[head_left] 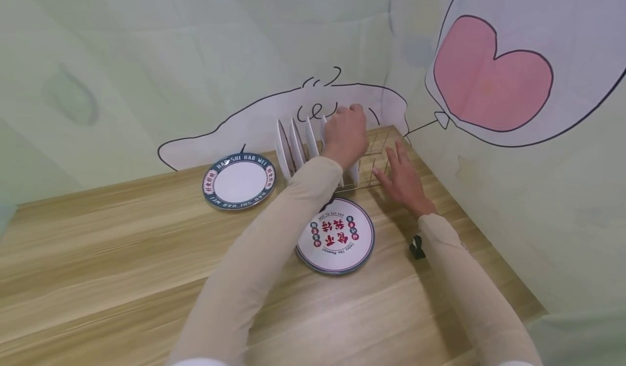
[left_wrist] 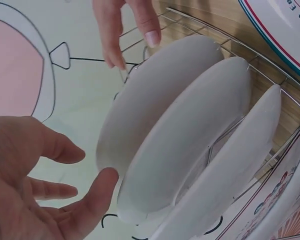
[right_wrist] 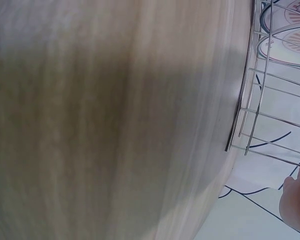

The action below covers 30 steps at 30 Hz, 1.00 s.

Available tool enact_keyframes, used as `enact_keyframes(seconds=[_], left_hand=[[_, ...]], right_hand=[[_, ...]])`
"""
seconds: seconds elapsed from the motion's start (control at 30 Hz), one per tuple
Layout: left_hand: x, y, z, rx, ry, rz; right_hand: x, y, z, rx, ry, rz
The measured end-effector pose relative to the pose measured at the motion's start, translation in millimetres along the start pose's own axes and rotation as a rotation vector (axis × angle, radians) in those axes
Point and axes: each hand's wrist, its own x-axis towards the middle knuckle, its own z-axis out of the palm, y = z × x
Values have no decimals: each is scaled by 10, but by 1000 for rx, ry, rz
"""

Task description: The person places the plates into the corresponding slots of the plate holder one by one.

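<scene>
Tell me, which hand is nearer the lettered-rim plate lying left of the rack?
Left. The left hand is at the upright plates, right of the lettered-rim plate; the right hand is farther right, at the end of the rack.

1 red-lettered plate (head_left: 337,237) partly obscured by my left sleeve (head_left: 264,246), wire rack (right_wrist: 258,113) and my right hand (right_wrist: 296,202) cropped by the right wrist view's edge, tabletop (right_wrist: 115,120) blurred there

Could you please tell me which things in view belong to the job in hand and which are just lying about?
In the job:
- rack
- standing plates
- left hand, by those plates
- right hand, at the rack's end
- probably left flat plate and front flat plate

Only surroundings:
- table
- backdrop
</scene>
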Motion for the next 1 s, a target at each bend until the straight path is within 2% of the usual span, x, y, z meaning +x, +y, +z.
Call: enact_keyframes(seconds=[0.2, 0.43, 0.5, 0.63, 0.73, 0.93, 1.0], left_hand=[[-142, -79, -102, -57, 34, 13], [-435, -186, -125, -133, 86, -2], [-544, -232, -101, -148, 130, 9], [-759, -333, -22, -156, 260, 67], [-919, -407, 40, -179, 319, 89], [-1221, -569, 208, -250, 359, 89], [-1306, -628, 288, -279, 344, 63]], right_hand=[[15, 25, 15, -5, 2, 2], [33, 26, 26, -6, -5, -2], [43, 26, 29, -12, -3, -10], [56, 31, 30, -23, -5, -11], [66, 39, 28, -19, -14, -6], [97, 61, 44, -11, -18, -3], [102, 63, 45, -9, -15, -8]])
